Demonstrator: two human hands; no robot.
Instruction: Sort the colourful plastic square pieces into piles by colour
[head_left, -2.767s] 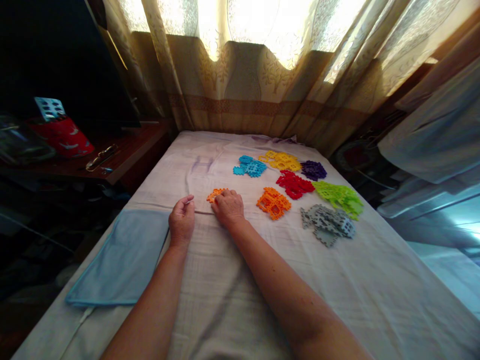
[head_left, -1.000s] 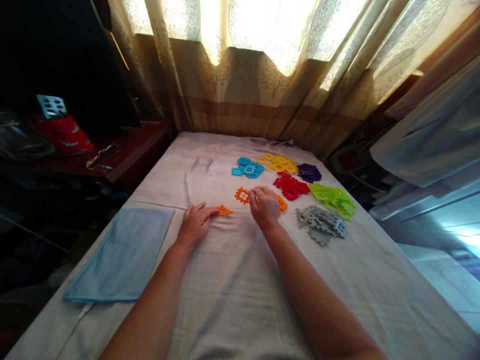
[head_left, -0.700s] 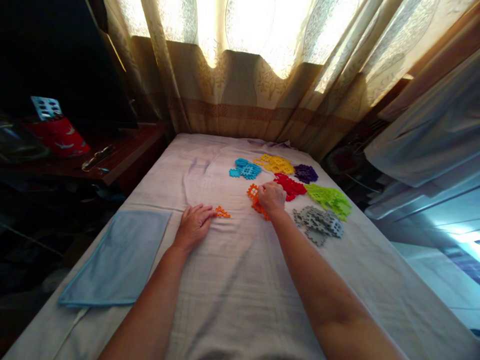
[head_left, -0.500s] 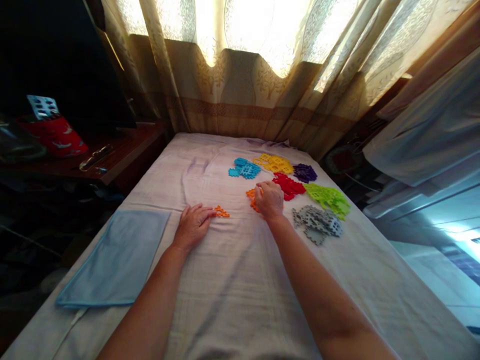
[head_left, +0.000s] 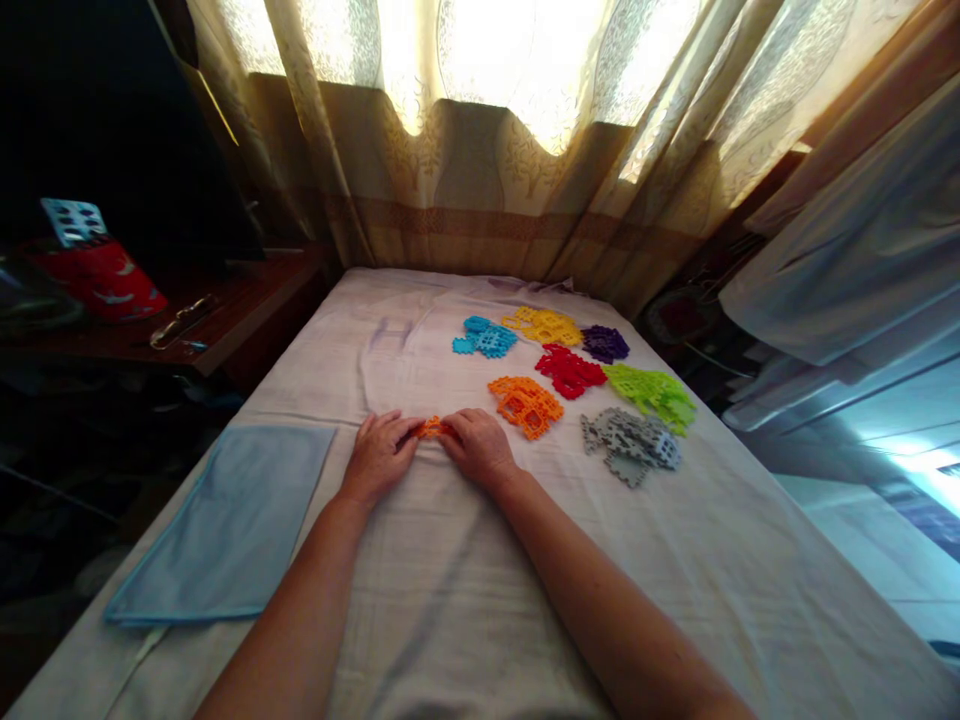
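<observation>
Both hands meet over a small orange toothed plastic piece (head_left: 431, 428) on the white sheet. My left hand (head_left: 381, 455) grips its left end between thumb and fingers. From the other side, my right hand (head_left: 480, 447) is closed on the right end, its fingertips partly hiding the orange plastic. Whether this is one piece or two pressed together, I cannot tell. Just right of my right hand lies a pile of orange interlocking pieces (head_left: 526, 405).
Beyond lie piles of blue (head_left: 486, 338), yellow (head_left: 546, 326), purple (head_left: 605, 344), red (head_left: 570, 371), green (head_left: 652, 396) and grey (head_left: 634, 443) pieces. A folded light-blue cloth (head_left: 225, 525) is at left. A dark wooden desk (head_left: 247, 310) borders the bed.
My right hand has moved left from the orange pile to the small orange piece at my left hand. The orange pile is now uncovered. My left hand has stayed nearly in place.
</observation>
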